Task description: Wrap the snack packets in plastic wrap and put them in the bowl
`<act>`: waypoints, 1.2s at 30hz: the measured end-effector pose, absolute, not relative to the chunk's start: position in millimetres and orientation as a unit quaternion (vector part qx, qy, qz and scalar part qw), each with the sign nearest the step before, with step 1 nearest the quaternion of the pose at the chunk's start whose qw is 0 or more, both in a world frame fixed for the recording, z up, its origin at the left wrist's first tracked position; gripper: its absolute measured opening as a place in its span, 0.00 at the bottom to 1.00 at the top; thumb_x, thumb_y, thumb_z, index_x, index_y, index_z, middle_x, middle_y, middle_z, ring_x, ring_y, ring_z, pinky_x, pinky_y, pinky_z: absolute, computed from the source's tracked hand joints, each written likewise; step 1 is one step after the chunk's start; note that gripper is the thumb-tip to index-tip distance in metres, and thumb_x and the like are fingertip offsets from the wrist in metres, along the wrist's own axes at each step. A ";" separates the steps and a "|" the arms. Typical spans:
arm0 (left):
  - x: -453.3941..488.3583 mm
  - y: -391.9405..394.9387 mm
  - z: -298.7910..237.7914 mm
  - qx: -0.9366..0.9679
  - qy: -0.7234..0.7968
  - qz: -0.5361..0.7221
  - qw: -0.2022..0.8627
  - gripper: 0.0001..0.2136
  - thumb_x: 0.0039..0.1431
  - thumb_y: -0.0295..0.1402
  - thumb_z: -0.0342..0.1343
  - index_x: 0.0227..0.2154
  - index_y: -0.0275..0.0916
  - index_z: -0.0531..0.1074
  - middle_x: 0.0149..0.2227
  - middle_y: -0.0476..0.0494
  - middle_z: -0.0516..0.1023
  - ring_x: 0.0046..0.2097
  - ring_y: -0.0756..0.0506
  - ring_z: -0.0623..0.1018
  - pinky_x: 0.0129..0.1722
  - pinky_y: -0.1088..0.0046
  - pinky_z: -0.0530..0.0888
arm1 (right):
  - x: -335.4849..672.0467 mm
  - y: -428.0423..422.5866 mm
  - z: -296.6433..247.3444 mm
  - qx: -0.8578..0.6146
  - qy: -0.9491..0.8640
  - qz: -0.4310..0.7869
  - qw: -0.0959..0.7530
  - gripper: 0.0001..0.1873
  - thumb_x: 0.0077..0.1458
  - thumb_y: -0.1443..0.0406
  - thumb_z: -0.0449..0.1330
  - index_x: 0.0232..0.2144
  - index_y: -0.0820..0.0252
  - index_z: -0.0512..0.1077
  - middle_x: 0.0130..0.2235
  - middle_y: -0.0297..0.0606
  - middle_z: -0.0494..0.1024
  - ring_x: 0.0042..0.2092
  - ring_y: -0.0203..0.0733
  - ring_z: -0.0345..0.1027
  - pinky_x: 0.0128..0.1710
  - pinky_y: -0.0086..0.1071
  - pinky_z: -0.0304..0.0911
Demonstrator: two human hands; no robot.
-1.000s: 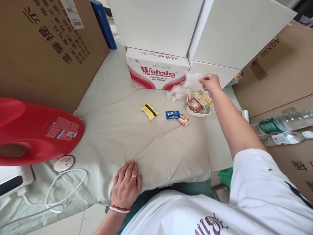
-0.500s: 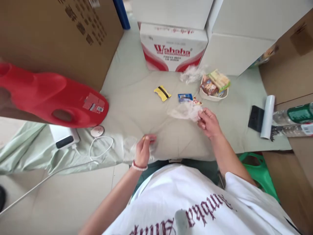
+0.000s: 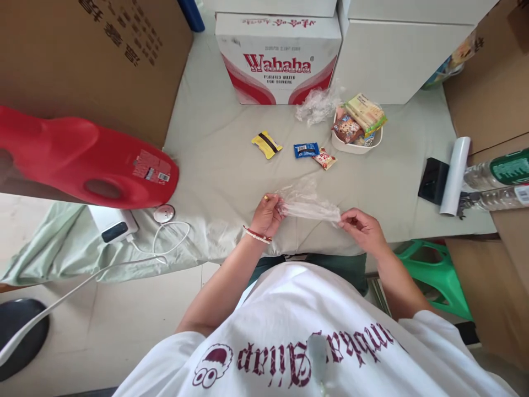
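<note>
A clear plastic bag is stretched between my two hands just above the near edge of the cloth-covered table. My left hand pinches its left end, and my right hand pinches its right end. Beyond them lie a yellow snack packet, a blue packet and a small red-and-white packet. A white bowl filled with more wrapped snacks stands further right, with a crumpled heap of clear plastic behind it.
A Wahaha water carton and white boxes line the back. A red jug lies at left, by a charger and white cable. At right are a white roll, a black object, water bottles and a green stool.
My right hand drew a clear bag from the heap by the bowl to the near edge. My left hand lifted off the cloth and took the bag's other end.
</note>
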State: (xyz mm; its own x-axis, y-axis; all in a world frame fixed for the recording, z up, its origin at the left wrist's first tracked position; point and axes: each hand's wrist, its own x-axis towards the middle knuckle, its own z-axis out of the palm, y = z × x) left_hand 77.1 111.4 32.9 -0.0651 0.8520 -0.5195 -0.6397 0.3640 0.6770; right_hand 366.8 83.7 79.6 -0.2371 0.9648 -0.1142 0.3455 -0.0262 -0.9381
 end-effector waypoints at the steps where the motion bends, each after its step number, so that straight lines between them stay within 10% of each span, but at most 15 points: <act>1: 74.2 110.8 32.3 0.110 0.490 0.558 0.661 0.22 0.53 0.43 0.73 0.31 0.43 0.62 0.27 0.57 0.73 0.25 0.54 0.72 0.24 0.77 0.68 | 373.8 86.3 81.1 -0.502 -0.651 0.502 0.269 0.11 0.58 0.50 0.69 0.35 0.46 0.79 0.36 0.38 0.79 0.37 0.47 0.71 0.40 0.42 0.70; 4: 69.0 107.8 35.0 0.114 0.513 0.558 0.642 0.23 0.55 0.47 0.71 0.32 0.44 0.60 0.27 0.58 0.73 0.20 0.56 0.65 0.19 0.78 0.59 | 381.7 98.0 82.2 -0.439 -0.689 0.552 0.169 0.14 0.55 0.48 0.70 0.37 0.47 0.83 0.47 0.42 0.82 0.48 0.52 0.75 0.50 0.46 0.71; 10: 76.2 97.5 69.1 0.211 0.446 0.518 0.698 0.29 0.48 0.53 0.75 0.34 0.45 0.60 0.33 0.55 0.78 0.19 0.57 0.64 0.18 0.77 0.57 | 344.9 119.7 77.1 -0.469 -0.519 0.615 0.364 0.29 0.57 0.41 0.68 0.55 0.45 0.77 0.56 0.41 0.80 0.60 0.51 0.71 0.61 0.46 0.67; 14: 78.9 98.0 88.3 0.257 0.415 0.513 0.706 0.28 0.47 0.54 0.75 0.34 0.45 0.62 0.34 0.54 0.79 0.18 0.58 0.63 0.17 0.78 0.57 | 310.5 121.8 80.0 -0.345 -0.493 0.762 0.237 0.46 0.41 0.43 0.78 0.60 0.48 0.75 0.53 0.42 0.81 0.55 0.51 0.75 0.51 0.39 0.72; 19: 60.8 104.1 76.0 0.206 0.440 0.574 0.659 0.27 0.48 0.55 0.74 0.41 0.45 0.69 0.45 0.48 0.82 0.29 0.54 0.76 0.26 0.78 0.72 | 287.2 118.0 71.9 -0.402 -0.440 0.755 0.272 0.23 0.40 0.49 0.79 0.33 0.56 0.81 0.34 0.34 0.80 0.36 0.40 0.73 0.39 0.33 0.71; 24: 70.3 85.4 54.7 0.122 0.461 0.458 0.750 0.30 0.51 0.61 0.69 0.43 0.39 0.75 0.46 0.36 0.81 0.48 0.40 0.82 0.43 0.62 0.81 | 272.2 117.0 57.5 -0.462 -0.292 0.740 0.391 0.25 0.37 0.49 0.80 0.33 0.52 0.78 0.29 0.28 0.75 0.30 0.36 0.70 0.34 0.32 0.71; 30: 92.6 78.5 47.0 0.111 0.424 0.473 0.764 0.21 0.44 0.36 0.78 0.32 0.40 0.70 0.34 0.49 0.79 0.39 0.45 0.82 0.43 0.64 0.80 | 265.5 112.4 53.3 -0.458 -0.294 0.746 0.384 0.25 0.39 0.47 0.79 0.33 0.52 0.76 0.29 0.29 0.76 0.28 0.38 0.68 0.28 0.33 0.69; 36: 80.3 90.6 36.6 0.170 0.516 0.521 0.658 0.22 0.49 0.43 0.73 0.35 0.43 0.63 0.31 0.56 0.75 0.23 0.55 0.72 0.20 0.79 0.62 | 290.2 115.6 44.1 -0.502 -0.321 0.704 0.387 0.25 0.41 0.49 0.79 0.34 0.55 0.77 0.28 0.29 0.74 0.24 0.31 0.59 0.19 0.27 0.53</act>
State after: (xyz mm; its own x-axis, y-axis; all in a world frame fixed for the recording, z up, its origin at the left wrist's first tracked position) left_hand 80.3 90.6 36.6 -0.0752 0.8617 -0.5019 -0.5113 0.3988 0.7613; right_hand 290.2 115.6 44.1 -0.1966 0.8671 -0.4577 -0.2218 -0.4940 -0.8407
